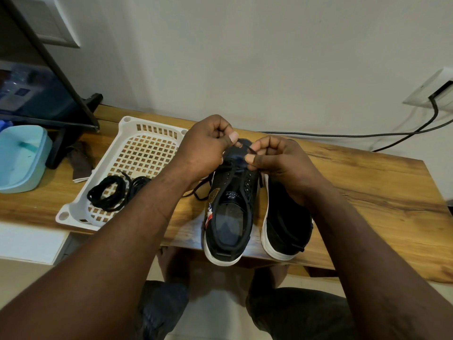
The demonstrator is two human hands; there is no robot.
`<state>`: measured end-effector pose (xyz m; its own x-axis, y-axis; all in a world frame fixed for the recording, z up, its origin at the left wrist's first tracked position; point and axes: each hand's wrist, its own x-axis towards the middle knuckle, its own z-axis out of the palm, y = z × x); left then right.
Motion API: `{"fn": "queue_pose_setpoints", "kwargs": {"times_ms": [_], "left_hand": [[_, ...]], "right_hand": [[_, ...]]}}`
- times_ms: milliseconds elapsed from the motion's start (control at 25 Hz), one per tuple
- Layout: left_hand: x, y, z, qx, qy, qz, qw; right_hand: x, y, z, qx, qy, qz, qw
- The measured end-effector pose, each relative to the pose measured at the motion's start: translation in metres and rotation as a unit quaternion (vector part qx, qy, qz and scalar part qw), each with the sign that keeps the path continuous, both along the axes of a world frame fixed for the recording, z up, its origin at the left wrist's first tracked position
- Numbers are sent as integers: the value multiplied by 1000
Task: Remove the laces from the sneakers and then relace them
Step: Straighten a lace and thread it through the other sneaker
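Observation:
Two black sneakers with white soles stand side by side at the front of the wooden table [367,182], heels toward me. Over the toe end of the left sneaker [229,217], my left hand [206,143] and my right hand [277,158] each pinch an end of a black lace [250,150] threaded through its lowest eyelets. A loose stretch of that lace trails off the shoe's left side [198,190]. The right sneaker [285,217] leans on its side; I see no lace in it. A second black lace [115,192] lies coiled in the white basket.
The white perforated plastic basket [127,133] sits left of the shoes. Further left are a light blue lidded box [22,158], a brown cloth [79,160] and a dark stand [71,99]. A black cable [343,135] runs along the wall to a socket at right.

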<state>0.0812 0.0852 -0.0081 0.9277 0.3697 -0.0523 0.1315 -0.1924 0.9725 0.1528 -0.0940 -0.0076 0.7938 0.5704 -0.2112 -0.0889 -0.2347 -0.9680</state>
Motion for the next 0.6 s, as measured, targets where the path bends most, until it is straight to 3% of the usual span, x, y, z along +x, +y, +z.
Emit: {"fn": "queue_pose_setpoints", "kwargs": {"times_ms": [120,320,600], "left_hand": [[-2,-1,2,3,-14,-18,1000],[-5,-5,6,-18,-15,-42,999],[-5,-5,12,-93,-22,18,995]], "right_hand": [[-3,3,4,23,35,24,999],[-2,4,-2,4,13,48,999],[-1,5,-2,36,62,3,997]]}}
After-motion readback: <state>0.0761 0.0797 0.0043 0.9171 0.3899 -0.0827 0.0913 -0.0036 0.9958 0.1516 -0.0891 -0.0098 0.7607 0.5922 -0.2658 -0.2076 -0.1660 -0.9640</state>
